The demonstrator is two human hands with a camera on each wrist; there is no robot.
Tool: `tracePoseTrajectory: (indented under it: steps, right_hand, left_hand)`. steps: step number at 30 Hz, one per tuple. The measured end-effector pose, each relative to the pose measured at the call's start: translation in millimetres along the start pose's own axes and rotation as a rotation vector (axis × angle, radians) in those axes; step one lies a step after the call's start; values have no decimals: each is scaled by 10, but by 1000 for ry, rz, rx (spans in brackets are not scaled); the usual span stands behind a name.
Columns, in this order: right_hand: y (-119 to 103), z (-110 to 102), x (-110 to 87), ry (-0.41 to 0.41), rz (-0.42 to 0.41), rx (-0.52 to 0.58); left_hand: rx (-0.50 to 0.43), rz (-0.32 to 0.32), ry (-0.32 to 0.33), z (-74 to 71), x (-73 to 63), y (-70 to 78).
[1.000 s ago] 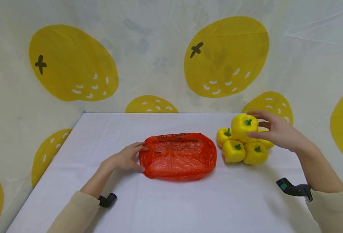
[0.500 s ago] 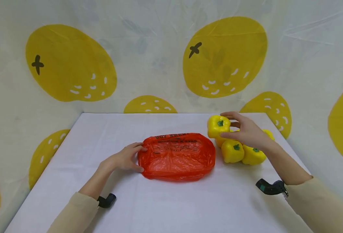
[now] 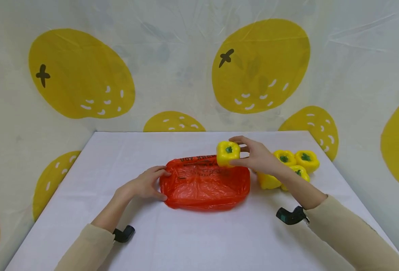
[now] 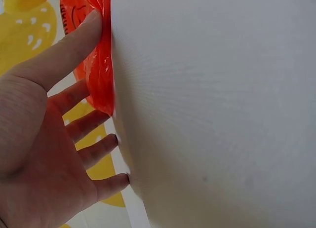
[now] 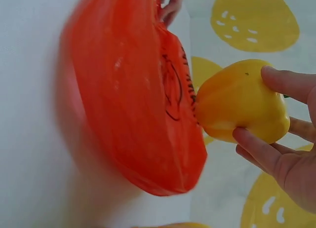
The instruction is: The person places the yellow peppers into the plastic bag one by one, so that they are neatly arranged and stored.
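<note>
The yellow bell pepper (image 3: 228, 153) in the right hand (image 3: 258, 158) has come leftward from over the pile, and from where I stand it now hangs above the far rim of the red plastic bag (image 3: 202, 192), at about one o'clock from the bag's middle. I take that to mean most of the carry across is done, though the pepper isn't inside. The right fingers are closed round it, thumb opposite; whether it touches the rim, I can't tell.

The bag hasn't shifted. It sits mouth upward on the white-covered table (image 3: 185, 241), with the left hand (image 3: 148, 184) at its nine o'clock end, fingers spread wide, thumb touching the plastic but not clenching it.

Towards three o'clock, four more yellow bell peppers (image 3: 306, 162) cluster, partly behind the right arm. Beyond twelve hangs a fruit-printed cloth (image 3: 185, 75).
</note>
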State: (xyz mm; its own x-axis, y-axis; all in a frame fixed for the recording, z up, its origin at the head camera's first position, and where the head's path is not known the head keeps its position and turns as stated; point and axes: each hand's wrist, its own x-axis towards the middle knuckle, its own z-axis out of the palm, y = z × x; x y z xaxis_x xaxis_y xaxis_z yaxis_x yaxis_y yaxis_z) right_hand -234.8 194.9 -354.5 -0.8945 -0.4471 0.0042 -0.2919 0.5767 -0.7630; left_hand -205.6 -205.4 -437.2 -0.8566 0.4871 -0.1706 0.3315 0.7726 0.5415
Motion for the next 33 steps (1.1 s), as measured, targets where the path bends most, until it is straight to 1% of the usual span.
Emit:
tracePoseTrajectory:
  steps: [1,6,8,12,16,18,21,24,28,33]
  right_hand:
    - [0,41,20,-1,-9,-2]
    - [-43,253,100,-24,-21,-26]
    - [-76,334,124,-40,-10,-28]
    - [-118,480,180,-65,25,-23]
    - [-135,602,245,-66,23,-15]
    - [-140,658,272,-59,12,-16]
    - [-148,742,301,-55,13,-14]
    - [-150,830,328,-52,16,-13]
    - [-171,925,375,-33,4,2]
    - [-200,1028,434,-26,-5,22]
  left_hand:
    - [0,-5,1,2,-2,1]
    - [20,14,11,9,-8,-17]
    - [30,30,15,6,-12,-24]
    - [26,40,17,-7,-20,-23]
    - [26,43,17,-7,-20,-17]
    - [26,39,17,2,-17,-17]
    - [17,9,3,24,-11,-17]
    - [12,-8,-5,40,-12,-21]
    - [22,-1,4,35,-16,-20]
    - [19,-13,6,24,-8,-3]
